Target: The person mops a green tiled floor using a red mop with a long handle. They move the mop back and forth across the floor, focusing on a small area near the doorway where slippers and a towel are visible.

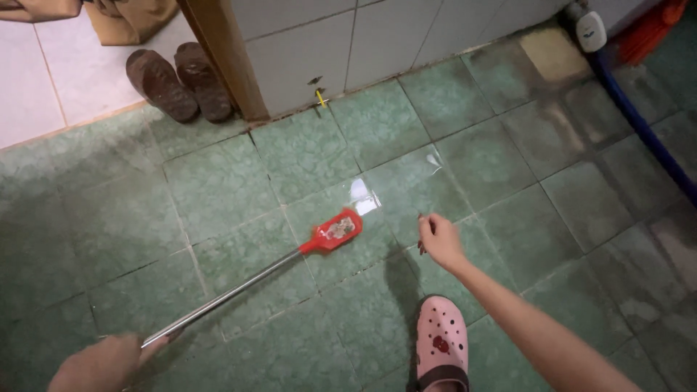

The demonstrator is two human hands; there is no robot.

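Note:
My left hand [102,364] at the bottom left grips the near end of a long metal pole [225,296]. The pole runs up and right to a flat red head [333,231] that lies on the wet green tiled floor [218,189], with greyish dirt on its top. My right hand [438,239] hangs in the air to the right of the red head, fingers loosely curled, holding nothing. Below that hand my foot wears a pink clog [441,345].
A pair of brown sandals [178,81] lies sole-up by a wooden door frame [221,58]. A grey tiled wall [348,43] runs along the back. A blue hose [646,131] crosses the right side. A shiny water patch [363,196] sits just beyond the red head.

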